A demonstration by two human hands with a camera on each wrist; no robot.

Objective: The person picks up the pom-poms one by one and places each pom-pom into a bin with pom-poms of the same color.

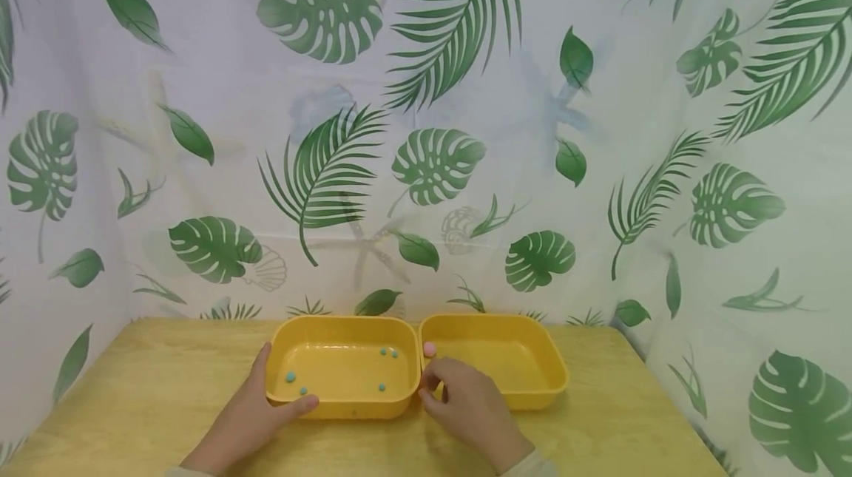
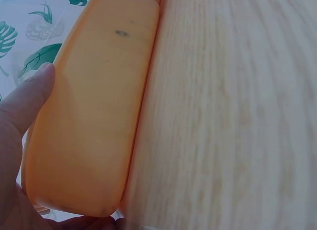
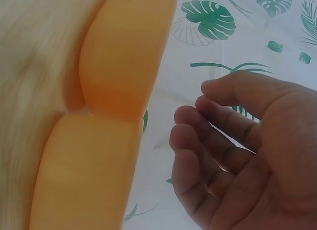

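Observation:
My left hand (image 1: 251, 410) holds the near left corner of the left yellow plastic tray (image 1: 359, 410), its thumb lying over the front rim and fingers along the left end. Inside that tray lie several small blue-green balls (image 1: 291, 377), scattered left and right. My right hand (image 1: 469, 396) hovers at the left end of the right yellow tray (image 1: 542, 401), close to where the two trays meet. In the right wrist view its fingers (image 3: 185, 165) bend loosely, with a gap to the thumb and nothing visible between. A pink ball (image 1: 430, 349) sits in the right tray's left end, just beyond those fingers.
Both trays stand side by side on a wood-grain table (image 1: 180, 366), near its back edge. A white curtain (image 1: 506, 203) with green leaf prints hangs behind the table and along both sides.

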